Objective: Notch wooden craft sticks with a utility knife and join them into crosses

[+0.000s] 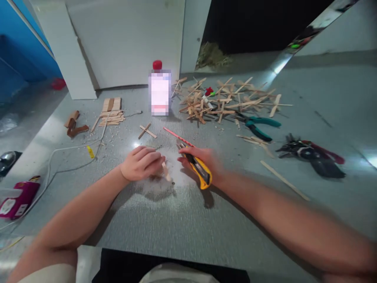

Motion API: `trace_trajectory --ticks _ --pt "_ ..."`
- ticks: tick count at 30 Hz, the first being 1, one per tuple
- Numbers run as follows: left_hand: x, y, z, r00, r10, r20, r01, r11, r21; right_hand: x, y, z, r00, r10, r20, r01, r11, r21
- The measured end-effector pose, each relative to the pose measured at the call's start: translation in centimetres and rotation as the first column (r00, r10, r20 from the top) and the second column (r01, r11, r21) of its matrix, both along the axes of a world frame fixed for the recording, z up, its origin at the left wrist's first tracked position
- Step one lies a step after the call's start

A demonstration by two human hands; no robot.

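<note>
My left hand (141, 162) is closed above the grey tabletop, its fingers bent round a short wooden stick (166, 172) whose lower end sticks out to the right. Part of that stick is hidden by the fingers. In my right hand (212, 158) is a yellow and black utility knife (203, 173), its tip toward the left hand and apart from the stick. A thin red marked rod (174, 133) lies just beyond the knife. Two sticks form a flat cross (145, 131) behind my left hand.
A red-capped bottle (160, 94), blurred out, stands at the back. Several joined wooden sticks (224, 105) are heaped to its right. Teal-handled pliers (259, 124) and dark tools (312, 155) lie right; stacked sticks (112, 112), a white cable (75, 146) and a magenta box (22, 198) are left.
</note>
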State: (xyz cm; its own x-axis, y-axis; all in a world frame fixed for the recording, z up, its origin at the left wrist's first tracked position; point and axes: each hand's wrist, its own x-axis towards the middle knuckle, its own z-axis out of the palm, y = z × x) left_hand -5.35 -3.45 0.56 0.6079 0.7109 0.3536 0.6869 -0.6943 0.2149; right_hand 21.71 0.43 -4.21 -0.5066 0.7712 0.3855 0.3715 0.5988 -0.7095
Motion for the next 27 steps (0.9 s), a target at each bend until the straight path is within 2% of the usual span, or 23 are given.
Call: trace_trajectory --ticks 2,5,8,10,14,18,23,27 --pt "-0.3 1.0 -0.5 0.998 0.068 0.001 -0.068 0.998 -0.007 -0.3 -0.1 0.0 0.998 0.030 0.058 -0.032 0.999 0.029" --pt "-1.0 2.0 -1.0 0.979 0.202 0.020 -0.202 0.979 -0.022 -0.1 -0.2 -0.1 0.993 0.005 0.118 -0.010 0.999 0.037" --pt "-1.7 1.9 -0.8 0.925 0.376 0.058 -0.374 0.926 -0.050 0.7 -0.1 -0.1 0.987 -0.027 0.157 0.023 0.999 0.028" --pt "-2.0 1.2 -0.3 0.908 0.416 0.051 -0.411 0.907 -0.090 1.5 0.1 0.1 0.984 -0.053 0.170 0.049 0.999 0.024" --pt "-1.2 -0.9 -0.2 0.951 0.306 -0.034 -0.307 0.937 -0.168 3.9 1.5 0.5 0.975 -0.127 0.181 0.128 0.992 0.008" --pt "0.0 -1.7 -1.7 0.978 0.177 -0.107 -0.191 0.971 -0.143 6.6 3.2 0.1 0.955 -0.196 0.224 0.211 0.977 -0.043" --pt "-0.1 -0.1 -3.1 0.987 0.070 -0.144 -0.081 0.994 -0.068 8.7 4.0 -0.1 0.918 -0.262 0.297 0.298 0.951 -0.083" --pt "-0.6 1.5 -3.5 0.989 0.014 -0.144 -0.016 1.000 -0.012 7.9 3.4 1.1 0.880 -0.375 0.291 0.411 0.909 -0.073"
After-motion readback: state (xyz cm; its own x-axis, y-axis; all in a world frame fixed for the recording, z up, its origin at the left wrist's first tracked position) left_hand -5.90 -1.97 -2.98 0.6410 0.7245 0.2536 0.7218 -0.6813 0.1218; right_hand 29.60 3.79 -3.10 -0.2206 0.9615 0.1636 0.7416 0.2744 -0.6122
